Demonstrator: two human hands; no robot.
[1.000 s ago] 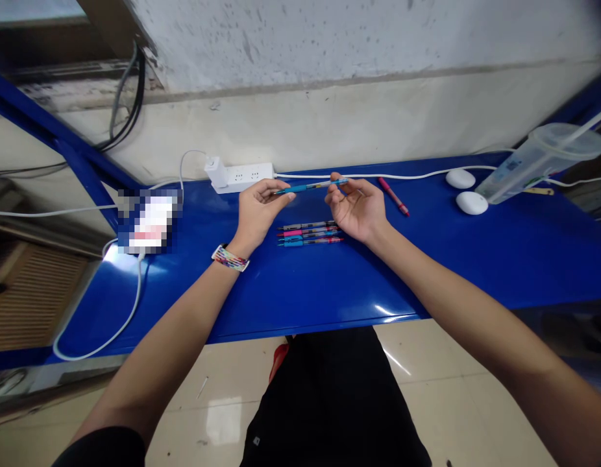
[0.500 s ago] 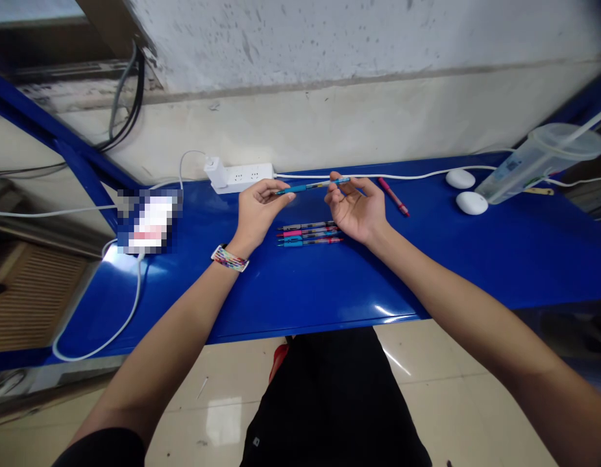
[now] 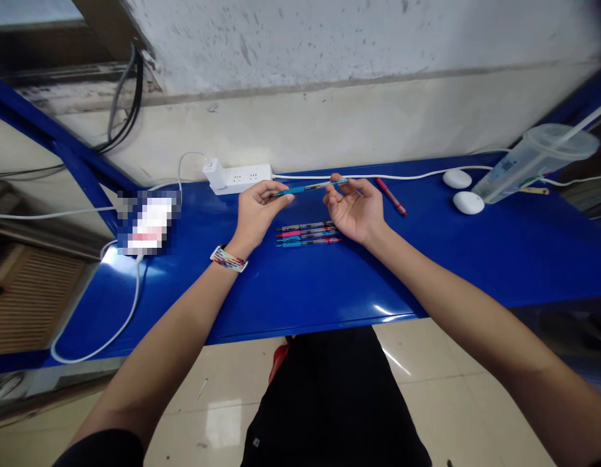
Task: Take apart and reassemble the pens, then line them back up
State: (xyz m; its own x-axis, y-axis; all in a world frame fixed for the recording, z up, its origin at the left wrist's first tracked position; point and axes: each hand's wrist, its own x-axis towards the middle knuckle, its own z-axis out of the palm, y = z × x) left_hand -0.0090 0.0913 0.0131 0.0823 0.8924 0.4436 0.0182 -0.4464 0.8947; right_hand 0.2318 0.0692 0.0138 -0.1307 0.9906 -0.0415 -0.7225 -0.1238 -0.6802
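A blue pen (image 3: 307, 187) is held level above the table. My left hand (image 3: 259, 211) pinches its blue grip end between thumb and fingers. At the pen's other end, the fingers of my right hand (image 3: 355, 209) close on it, palm turned up. Below lie several pens side by side, among them a grey one (image 3: 295, 227), a pink-gripped one (image 3: 291, 234) and a blue-gripped one (image 3: 293, 244); my right hand hangs over their right ends. To the right of that hand, a red pen (image 3: 392, 196) rests at a slant.
A white power strip (image 3: 246, 178) with a plugged adapter stands by the wall on the blue table (image 3: 291, 292). Its cable runs right. A blurred phone-like device (image 3: 152, 224) with cables is at left. Two white oval objects (image 3: 468, 202) and a clear plastic cup (image 3: 519, 165) are at right.
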